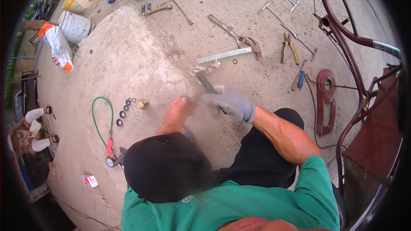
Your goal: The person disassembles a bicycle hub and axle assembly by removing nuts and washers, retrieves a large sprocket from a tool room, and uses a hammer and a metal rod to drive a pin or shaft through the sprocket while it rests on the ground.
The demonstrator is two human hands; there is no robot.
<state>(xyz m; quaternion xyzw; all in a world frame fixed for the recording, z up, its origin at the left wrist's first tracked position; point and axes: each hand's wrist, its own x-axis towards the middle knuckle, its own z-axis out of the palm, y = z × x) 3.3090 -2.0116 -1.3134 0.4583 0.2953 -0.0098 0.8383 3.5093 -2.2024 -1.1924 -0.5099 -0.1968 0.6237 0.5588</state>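
Note:
My right hand (231, 104), in a grey work glove, is closed around a dark rod-like piece (206, 83) that slants up and left past its fingers. What kind of piece it is cannot be made out. Close beside it, my bare left hand (177, 110) has its fingers curled in. Blur hides what, if anything, they grip. Beyond the rod lies a crumpled brown rag or paper (206, 68). A hammer with a pale handle (224, 55) rests just past that. Left of my left hand stands a small brass-coloured fitting (143, 104), beside several black rubber rings (123, 114).
An adjustable wrench (224, 28), yellow-handled pliers (289, 50), a blue-handled screwdriver (301, 76) and T-handle wrenches (289, 28) lie ahead. A dark red metal frame (342, 38) and slotted cover (326, 102) stand right. A pressure gauge (110, 161) with green hose, and buckets (75, 26), are left.

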